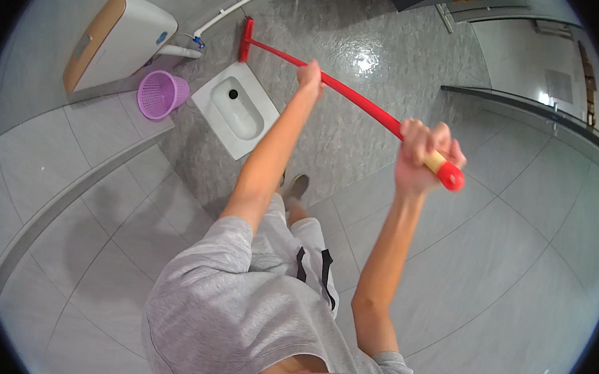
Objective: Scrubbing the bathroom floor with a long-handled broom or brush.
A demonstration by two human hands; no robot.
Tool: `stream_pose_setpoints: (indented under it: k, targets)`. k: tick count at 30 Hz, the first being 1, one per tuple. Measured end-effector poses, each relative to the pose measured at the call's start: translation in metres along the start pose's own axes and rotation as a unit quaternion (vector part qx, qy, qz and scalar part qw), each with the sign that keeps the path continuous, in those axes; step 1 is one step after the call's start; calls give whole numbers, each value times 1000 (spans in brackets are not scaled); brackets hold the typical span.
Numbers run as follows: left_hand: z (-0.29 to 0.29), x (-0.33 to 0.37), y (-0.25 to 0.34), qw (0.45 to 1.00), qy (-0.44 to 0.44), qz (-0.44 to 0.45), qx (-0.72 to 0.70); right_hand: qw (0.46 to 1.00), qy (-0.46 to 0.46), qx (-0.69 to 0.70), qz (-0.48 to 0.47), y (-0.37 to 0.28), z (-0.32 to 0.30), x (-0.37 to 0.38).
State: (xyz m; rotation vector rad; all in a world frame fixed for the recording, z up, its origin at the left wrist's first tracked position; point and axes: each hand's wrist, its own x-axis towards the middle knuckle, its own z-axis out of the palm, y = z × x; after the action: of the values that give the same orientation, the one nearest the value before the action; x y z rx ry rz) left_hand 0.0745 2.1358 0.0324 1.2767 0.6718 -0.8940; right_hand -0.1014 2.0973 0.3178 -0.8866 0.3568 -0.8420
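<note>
A red long-handled floor brush slants across the view from upper left to right. Its narrow red head rests on the wet grey floor by the far wall; the underside of the head is hidden. My left hand is closed round the middle of the pole. Higher up, near the cream and red end grip, my right hand wraps its fingers round the handle. A white squat toilet is set in the floor just below the brush head, left of my left forearm.
A purple perforated basket stands left of the toilet. Above it a white cistern with a tan lid hangs on the wall, with white pipes beside it. A raised tiled ledge curves along the left. A glass door frame is at the right.
</note>
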Motion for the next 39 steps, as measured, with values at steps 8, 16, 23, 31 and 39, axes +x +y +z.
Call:
stream_pose_setpoints:
  k: [8,16,23,31,39]
  targets:
    - [34,47,-3,988,-77,-81,105,997,40,-60,-29,40,45,-4]
    - [107,-46,-45,991,-65,-93,71,987,62,-118,-94,-55,30,-3]
    - [82,53,-11,993,109,22,-39,999,-41,-14,16,-44,34,53]
    - [-17,96,73,995,3,-63,-79,844,-341,-324,257,41,3,229]
    - [-5,9,75,972,-43,-101,-207,767,-268,-583,-28,284,-21,515]
